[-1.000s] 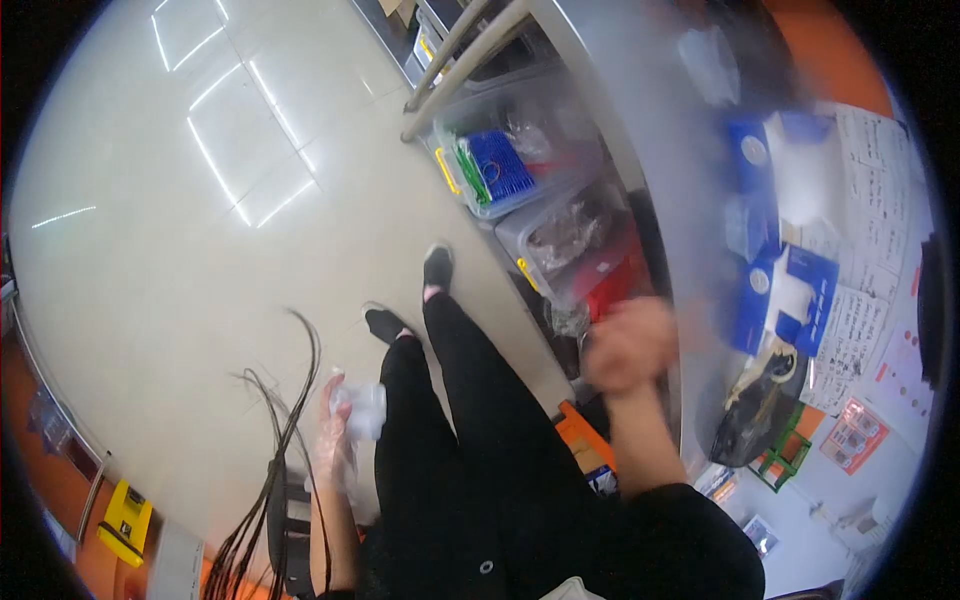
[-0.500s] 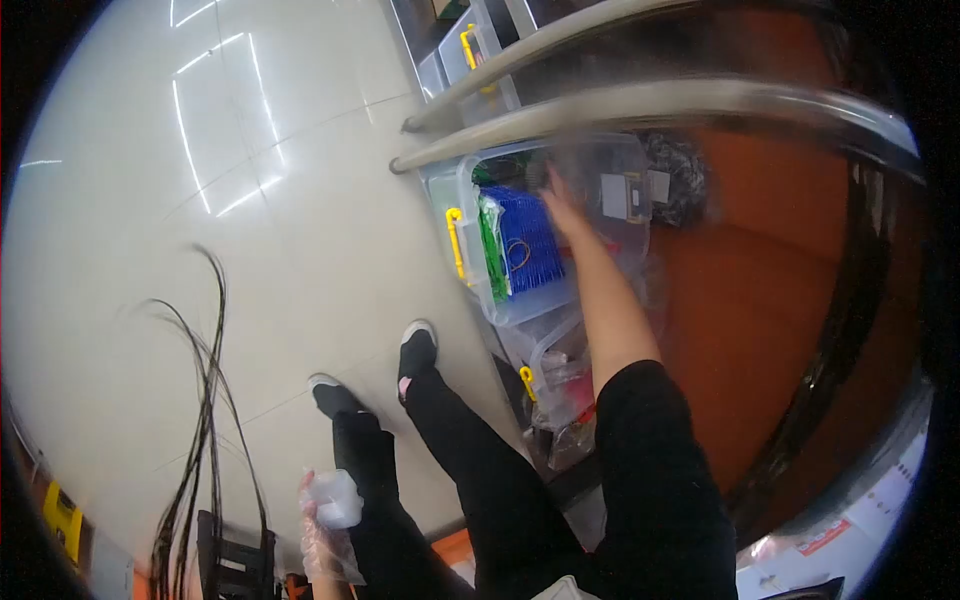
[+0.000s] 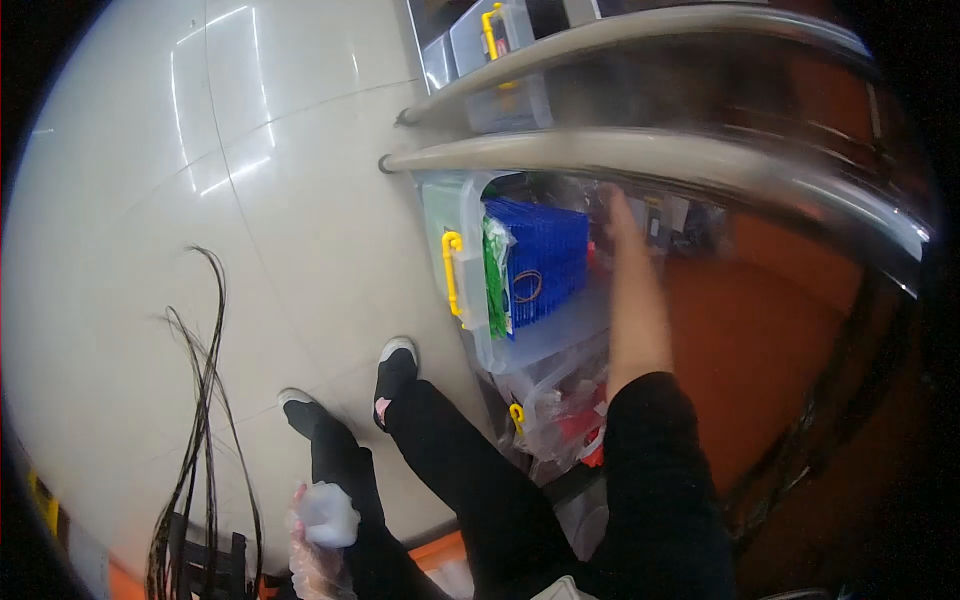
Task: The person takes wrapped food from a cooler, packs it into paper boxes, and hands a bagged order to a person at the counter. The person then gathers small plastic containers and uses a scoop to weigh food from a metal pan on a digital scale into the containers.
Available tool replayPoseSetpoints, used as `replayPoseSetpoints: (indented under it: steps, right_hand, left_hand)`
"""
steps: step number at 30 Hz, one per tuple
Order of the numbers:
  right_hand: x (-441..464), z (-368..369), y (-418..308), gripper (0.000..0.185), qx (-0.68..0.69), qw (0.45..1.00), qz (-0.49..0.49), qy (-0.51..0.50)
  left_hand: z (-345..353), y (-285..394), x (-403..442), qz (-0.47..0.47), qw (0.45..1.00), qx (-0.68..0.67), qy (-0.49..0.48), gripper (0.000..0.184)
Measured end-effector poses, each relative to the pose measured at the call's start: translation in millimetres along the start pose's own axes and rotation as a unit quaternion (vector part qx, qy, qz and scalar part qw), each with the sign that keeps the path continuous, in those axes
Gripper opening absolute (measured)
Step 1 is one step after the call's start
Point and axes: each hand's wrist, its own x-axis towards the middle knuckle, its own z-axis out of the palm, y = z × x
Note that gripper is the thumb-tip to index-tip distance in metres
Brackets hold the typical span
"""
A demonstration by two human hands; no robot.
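Low at the left, my left hand (image 3: 308,560) wears a clear plastic glove and is closed on a small whitish translucent container (image 3: 330,514). My right hand (image 3: 622,208), bare, reaches to the far side of a clear plastic storage bin (image 3: 552,338) under a metal rail. Motion and the rail's shadow smear its fingers, so what they touch is unclear. Inside that bin stands a bundle of blue plastic items (image 3: 548,262), with a brownish ring (image 3: 528,287) lying against it and green-and-white packaging (image 3: 496,270) alongside.
Two thick metal rails (image 3: 560,150) cross above the bin. A second bin (image 3: 545,425) with bagged red items sits nearer my legs, and another bin (image 3: 490,45) is farther off. Long dark strands (image 3: 205,400) hang at the left over the pale tiled floor (image 3: 300,250).
My right hand has shifted right, away from the bin's middle toward its far side. The view has moved slightly, and my left hand still holds the whitish container.
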Motion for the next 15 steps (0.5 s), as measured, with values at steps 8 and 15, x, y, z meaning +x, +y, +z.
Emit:
replayPoseSetpoints:
  steps: [8,15]
  right_hand:
    - [50.1,7.9,5.5,0.051,-0.176,0.979,0.082,-0.066]
    - [44.3,25.7,23.4,0.049,-0.348,0.93,0.002,-0.117]
  left_hand:
    - [39.5,1.4,14.7,-0.021,0.998,-0.022,0.047,0.069]
    - [67.2,3.2,25.6,0.007,0.998,0.067,-0.015,0.089]
